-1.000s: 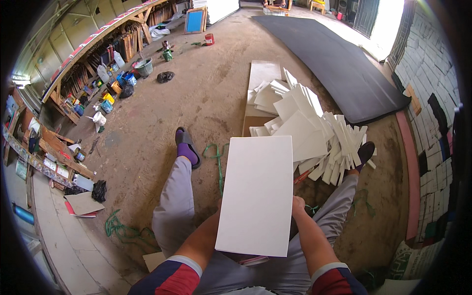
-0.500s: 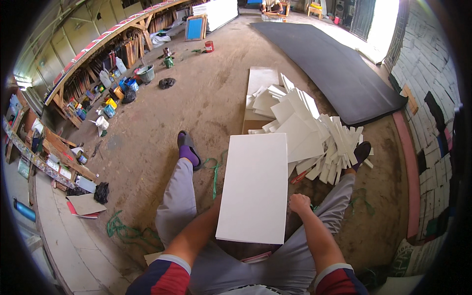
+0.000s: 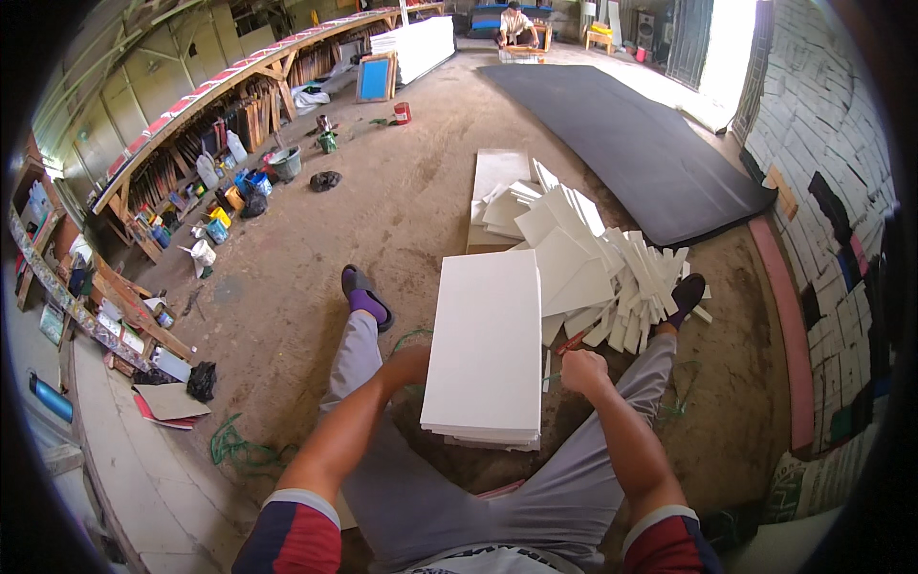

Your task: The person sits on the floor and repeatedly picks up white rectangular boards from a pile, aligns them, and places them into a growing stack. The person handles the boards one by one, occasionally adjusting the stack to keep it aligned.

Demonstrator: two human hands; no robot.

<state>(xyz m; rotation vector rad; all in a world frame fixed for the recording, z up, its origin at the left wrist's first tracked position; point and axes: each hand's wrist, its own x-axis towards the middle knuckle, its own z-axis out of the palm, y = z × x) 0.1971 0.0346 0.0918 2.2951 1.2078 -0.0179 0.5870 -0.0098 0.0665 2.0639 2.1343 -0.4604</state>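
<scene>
A stack of white rectangular boards (image 3: pixel 483 344) stands between my legs, its layered near edge showing. My left hand (image 3: pixel 409 365) is against the left side of the stack, its fingers hidden behind the boards. My right hand (image 3: pixel 585 371) is closed in a fist just right of the stack, apart from it. A thin green string (image 3: pixel 552 380) runs from that fist toward the stack. More green string (image 3: pixel 413 337) shows on the floor beyond my left hand. A red-handled tool (image 3: pixel 574 342) lies beyond my right fist, its kind unclear.
Loose white board offcuts (image 3: pixel 574 253) spill ahead, reaching my right foot. A long black sheet (image 3: pixel 631 143) covers the floor behind them. Paint containers and a bucket (image 3: pixel 285 163) line the left side. Tangled green string (image 3: pixel 234 445) lies at left. Another person (image 3: pixel 516 27) works far back.
The view has tilted upward. The stack's layered near edge now shows. My left hand has come more into sight beside the stack, and a green strand now shows at my right fist.
</scene>
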